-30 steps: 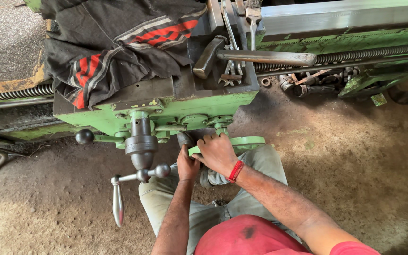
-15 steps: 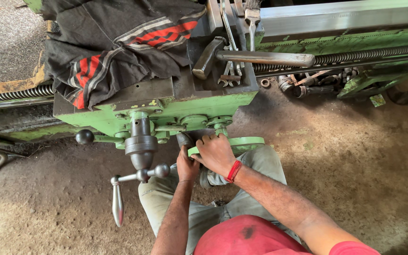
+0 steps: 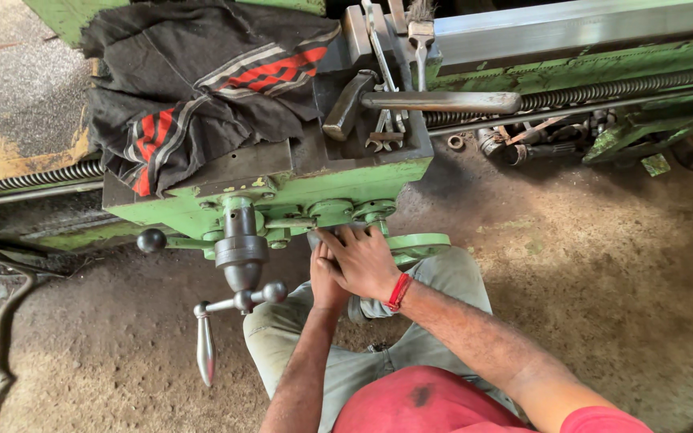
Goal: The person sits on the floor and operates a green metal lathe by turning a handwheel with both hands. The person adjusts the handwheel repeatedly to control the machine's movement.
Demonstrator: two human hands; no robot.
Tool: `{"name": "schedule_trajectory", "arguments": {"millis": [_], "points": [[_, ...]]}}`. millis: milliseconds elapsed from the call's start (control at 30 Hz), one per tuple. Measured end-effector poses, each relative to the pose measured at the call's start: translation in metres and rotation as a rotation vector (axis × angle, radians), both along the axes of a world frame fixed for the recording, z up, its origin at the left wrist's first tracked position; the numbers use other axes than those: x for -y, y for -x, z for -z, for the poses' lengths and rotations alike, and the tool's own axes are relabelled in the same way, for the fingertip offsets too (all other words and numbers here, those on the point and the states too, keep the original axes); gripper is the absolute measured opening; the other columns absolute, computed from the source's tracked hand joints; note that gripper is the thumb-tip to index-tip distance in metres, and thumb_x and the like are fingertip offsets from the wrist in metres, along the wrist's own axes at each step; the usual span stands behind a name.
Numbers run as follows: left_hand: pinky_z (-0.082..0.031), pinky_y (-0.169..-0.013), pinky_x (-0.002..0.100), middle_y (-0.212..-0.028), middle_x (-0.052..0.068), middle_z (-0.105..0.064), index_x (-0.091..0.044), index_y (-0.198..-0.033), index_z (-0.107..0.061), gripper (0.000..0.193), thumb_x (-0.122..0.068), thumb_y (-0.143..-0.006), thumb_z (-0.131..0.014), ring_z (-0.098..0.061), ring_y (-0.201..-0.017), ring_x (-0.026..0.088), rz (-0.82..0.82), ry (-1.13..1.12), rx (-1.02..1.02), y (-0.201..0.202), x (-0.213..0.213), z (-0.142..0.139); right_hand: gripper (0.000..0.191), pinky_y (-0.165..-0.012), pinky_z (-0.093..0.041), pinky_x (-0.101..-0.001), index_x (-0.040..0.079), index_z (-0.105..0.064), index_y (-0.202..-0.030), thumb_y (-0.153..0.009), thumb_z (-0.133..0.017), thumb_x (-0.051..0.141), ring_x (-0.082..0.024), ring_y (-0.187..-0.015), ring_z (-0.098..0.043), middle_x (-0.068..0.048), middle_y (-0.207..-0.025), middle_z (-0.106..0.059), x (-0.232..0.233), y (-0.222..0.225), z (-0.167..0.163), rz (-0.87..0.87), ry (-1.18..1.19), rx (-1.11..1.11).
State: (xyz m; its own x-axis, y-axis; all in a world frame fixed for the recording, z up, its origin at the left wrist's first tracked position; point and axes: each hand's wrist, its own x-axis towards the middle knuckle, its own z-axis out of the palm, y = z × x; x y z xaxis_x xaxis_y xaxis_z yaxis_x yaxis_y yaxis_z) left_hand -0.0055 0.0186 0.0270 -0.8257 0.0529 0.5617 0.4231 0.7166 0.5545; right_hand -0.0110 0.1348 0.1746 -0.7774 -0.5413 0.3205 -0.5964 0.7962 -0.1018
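Below the green lathe carriage [image 3: 282,196], the right hand [image 3: 365,261] lies spread, palm down, over a green handwheel [image 3: 420,243], fingers gripping its rim. The left hand [image 3: 326,277], tucked beneath it, is mostly hidden; its grip cannot be told. A crank handle [image 3: 204,346] hangs left of the carriage; dark cloth [image 3: 194,88] and wrenches [image 3: 384,138] lie on top.

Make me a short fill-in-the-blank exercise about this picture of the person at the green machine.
1. Both hands rest on the front of a machine painted ____.
2. The right hand wears a ____ wristband.
3. The black cloth on top has red and ____ stripes.
4. The left hand lies partly ____ the right hand.

Missing words: green; red; white; under
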Motion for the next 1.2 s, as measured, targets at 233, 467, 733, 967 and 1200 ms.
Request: {"name": "schedule_trajectory", "arguments": {"millis": [233, 467, 733, 967, 1200], "points": [[-0.056, -0.073, 0.041, -0.089, 0.010, -0.069, -0.009, -0.099, -0.063, 0.019, -0.020, -0.085, -0.070, -0.069, -0.084, 0.032, 0.009, -0.054, 0.204, 0.016, 0.007, 0.029, 0.065, -0.081, -0.040, -0.0443, 0.013, -0.058, -0.143, -0.092, -0.068, 0.053, -0.027, -0.089, -0.060, -0.010, -0.100, -0.060, 0.000, -0.002, 0.001, -0.020, -0.002, 0.035], [-0.054, -0.066, 0.045, -0.088, 0.012, -0.067, -0.007, -0.099, -0.063, 0.027, -0.021, -0.077, -0.071, -0.067, -0.081, 0.037, 0.029, -0.044, 0.088, 0.018, 0.010, 0.016, 0.051, -0.085, -0.041, -0.0416, 0.014, -0.065, -0.126, -0.090, -0.067, 0.051, -0.026, -0.102, -0.061, -0.007, -0.112, -0.063, -0.020, -0.003, 0.004, -0.081, 0.066, 0.045], [-0.052, -0.062, 0.047, -0.077, 0.010, -0.064, -0.010, -0.080, -0.057, 0.029, -0.029, -0.086, -0.079, -0.065, -0.072, 0.036, -0.035, 0.003, 0.108, 0.014, 0.001, -0.020, 0.065, -0.088, -0.052, -0.0453, 0.009, -0.071, -0.116, -0.090, -0.060, 0.068, -0.032, -0.103, -0.069, -0.012, -0.115, -0.070, -0.096, 0.009, 0.000, 0.082, 0.134, 0.235], [-0.051, -0.061, 0.047, -0.075, 0.010, -0.063, -0.009, -0.078, -0.057, 0.028, -0.026, -0.086, -0.079, -0.064, -0.071, 0.036, -0.045, -0.037, 0.093, 0.012, -0.001, -0.023, 0.077, -0.077, -0.056, -0.0477, 0.003, -0.070, -0.115, -0.086, -0.061, 0.074, -0.038, -0.093, -0.071, -0.016, -0.099, -0.073, -0.119, 0.019, -0.001, 0.053, 0.172, 0.332], [-0.051, -0.061, 0.046, -0.073, 0.010, -0.062, -0.009, -0.078, -0.056, 0.029, -0.025, -0.085, -0.080, -0.064, -0.071, 0.036, -0.055, -0.038, 0.073, 0.012, -0.001, -0.019, 0.070, -0.067, -0.054, -0.0471, 0.004, -0.067, -0.085, -0.083, -0.067, 0.074, -0.038, -0.076, -0.069, -0.014, -0.075, -0.067, -0.110, 0.014, 0.005, 0.116, 0.196, 0.248]]}}
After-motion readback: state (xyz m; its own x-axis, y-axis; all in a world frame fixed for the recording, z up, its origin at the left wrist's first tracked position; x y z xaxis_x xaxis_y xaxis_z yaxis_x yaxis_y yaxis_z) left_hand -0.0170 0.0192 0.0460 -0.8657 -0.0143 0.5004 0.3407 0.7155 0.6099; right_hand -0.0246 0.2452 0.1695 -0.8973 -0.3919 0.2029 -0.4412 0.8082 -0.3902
